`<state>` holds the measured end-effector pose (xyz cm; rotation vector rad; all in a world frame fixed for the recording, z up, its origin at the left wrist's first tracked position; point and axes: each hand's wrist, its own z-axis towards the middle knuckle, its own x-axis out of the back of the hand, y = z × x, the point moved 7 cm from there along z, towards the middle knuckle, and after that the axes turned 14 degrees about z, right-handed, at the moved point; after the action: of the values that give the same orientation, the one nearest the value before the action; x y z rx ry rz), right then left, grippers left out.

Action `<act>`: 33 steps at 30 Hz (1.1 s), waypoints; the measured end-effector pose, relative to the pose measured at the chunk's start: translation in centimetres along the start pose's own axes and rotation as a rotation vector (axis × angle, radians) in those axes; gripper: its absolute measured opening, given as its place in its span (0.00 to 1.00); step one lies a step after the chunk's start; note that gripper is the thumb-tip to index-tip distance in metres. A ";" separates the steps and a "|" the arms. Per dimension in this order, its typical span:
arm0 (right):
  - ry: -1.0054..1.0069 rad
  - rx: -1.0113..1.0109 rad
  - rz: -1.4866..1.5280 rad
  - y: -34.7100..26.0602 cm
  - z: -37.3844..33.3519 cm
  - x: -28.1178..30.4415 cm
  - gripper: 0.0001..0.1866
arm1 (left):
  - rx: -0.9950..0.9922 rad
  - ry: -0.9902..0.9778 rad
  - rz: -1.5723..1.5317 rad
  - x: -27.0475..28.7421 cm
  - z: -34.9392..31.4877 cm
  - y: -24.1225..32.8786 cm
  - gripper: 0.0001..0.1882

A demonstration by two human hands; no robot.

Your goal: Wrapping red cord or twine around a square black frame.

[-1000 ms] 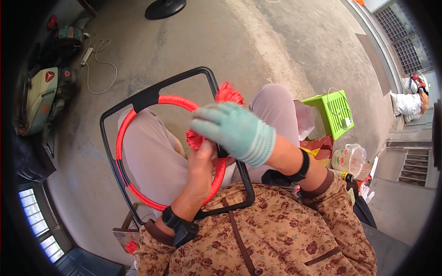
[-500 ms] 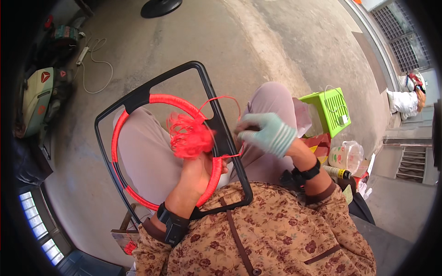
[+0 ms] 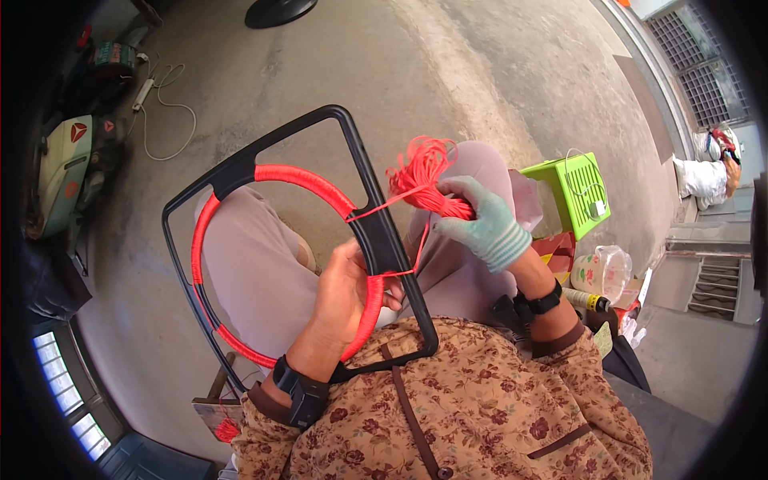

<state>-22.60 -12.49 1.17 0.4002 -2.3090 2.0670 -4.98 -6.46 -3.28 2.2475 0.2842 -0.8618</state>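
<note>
A black frame (image 3: 382,244) with rounded corners lies tilted across my lap, and a ring inside it is mostly wrapped in red cord (image 3: 304,178). My left hand (image 3: 340,296), bare, is closed round the lower right part of the ring beside the broad black plate; some of its fingers are hidden behind it. To the right of the frame, my right hand (image 3: 488,224), in a pale green glove, grips a looped bundle of red cord (image 3: 432,180). Strands run from the bundle to the plate's upper end and down to the ring's wrapped lower part.
A bright green plastic stool or crate (image 3: 580,188) stands right of my knee, near a clear plastic container (image 3: 602,270) and a yellow-ended roll (image 3: 586,299). A power strip with a white cable (image 3: 144,94) lies at far left. A round black base (image 3: 276,12) stands ahead.
The red bundle has passed from inside the ring, above my left hand, to the right of the frame. My right hand now holds it. The left hand keeps its place on the ring.
</note>
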 end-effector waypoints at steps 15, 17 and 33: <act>-0.067 0.062 1.701 -3.4 -5.4 4.8 0.16 | -0.059 0.055 0.375 -0.6 -1.0 0.5 0.08; -0.040 -0.015 1.506 -3.0 -5.5 4.6 0.15 | -0.059 0.071 0.387 -0.7 -1.0 0.5 0.08; -0.538 -0.097 -0.351 1.2 -6.3 0.1 0.13 | -0.139 0.110 0.356 -1.0 -1.0 1.2 0.09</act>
<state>-23.96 -6.26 0.76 1.3901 -2.3378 1.8260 -4.68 -6.59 -1.47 2.1302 -0.0086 -0.5159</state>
